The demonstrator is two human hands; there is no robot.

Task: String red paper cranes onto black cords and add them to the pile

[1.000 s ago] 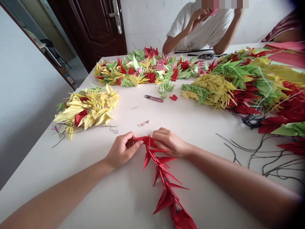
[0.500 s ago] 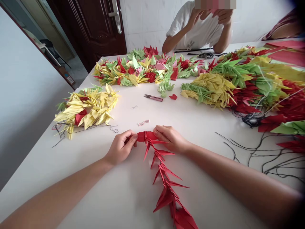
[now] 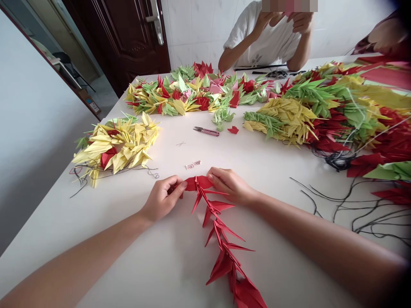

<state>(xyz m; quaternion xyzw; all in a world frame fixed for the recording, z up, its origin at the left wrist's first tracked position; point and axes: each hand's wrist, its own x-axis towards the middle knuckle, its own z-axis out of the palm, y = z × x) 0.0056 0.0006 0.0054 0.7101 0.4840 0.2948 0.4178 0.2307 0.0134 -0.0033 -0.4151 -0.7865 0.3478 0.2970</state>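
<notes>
A string of red folded-paper cranes (image 3: 221,233) runs from between my hands down toward the near edge of the view. My left hand (image 3: 165,193) pinches the left wing of the top crane between thumb and fingers. On the other side, my right hand (image 3: 229,185) is closed on that crane's right wing, its fingertips partly hidden behind the hand. The top crane is stretched flat between both hands. Just beyond it lie two small printed paper pieces (image 3: 193,165).
Yellow paper cranes (image 3: 128,143) lie in a ring at the left. Pink thread snips (image 3: 206,131) rest mid-table near a small red crane (image 3: 233,129). Mixed crane heaps (image 3: 279,119) and black cords (image 3: 353,209) fill the right. A person (image 3: 266,38) sits opposite with hands raised.
My hands stay on the top crane's wings, and its flattened paper has shifted only slightly. At the upper right, another person's hand has come into view.
</notes>
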